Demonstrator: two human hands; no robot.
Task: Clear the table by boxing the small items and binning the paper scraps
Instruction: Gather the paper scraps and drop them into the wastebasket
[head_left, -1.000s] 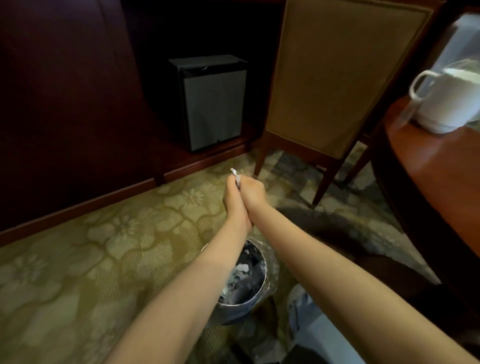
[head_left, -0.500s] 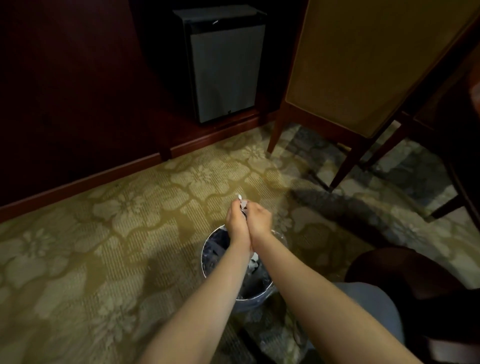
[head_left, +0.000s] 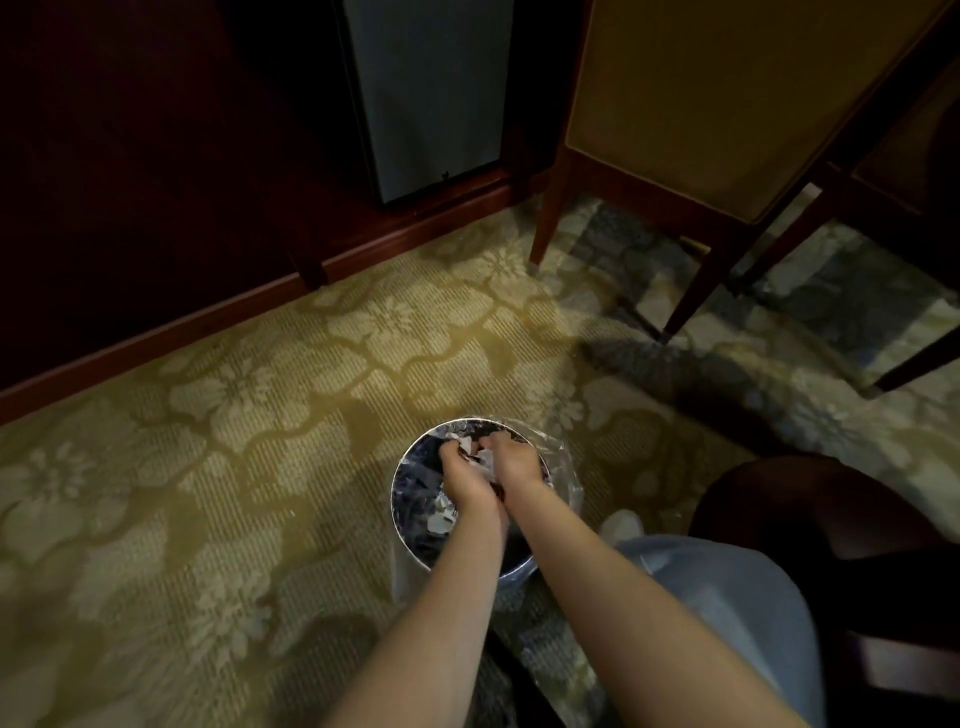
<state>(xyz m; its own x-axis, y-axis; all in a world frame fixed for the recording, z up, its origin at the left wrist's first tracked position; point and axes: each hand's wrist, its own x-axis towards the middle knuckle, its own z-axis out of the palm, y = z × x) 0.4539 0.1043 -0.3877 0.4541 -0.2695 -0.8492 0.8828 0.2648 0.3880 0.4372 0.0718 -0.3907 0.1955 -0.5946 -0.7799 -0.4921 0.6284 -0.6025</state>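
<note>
Scraps (head_left: 485, 459) between left hand (head_left: 464, 475), right hand (head_left: 515, 461)

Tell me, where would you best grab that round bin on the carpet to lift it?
Probably by the rim of the bin, on its left arc, from above. It stands upright with a round open mouth, and that arc is bare; the left hand and right hand hold paper scraps over the middle, and a clothed knee crowds its right.
</note>
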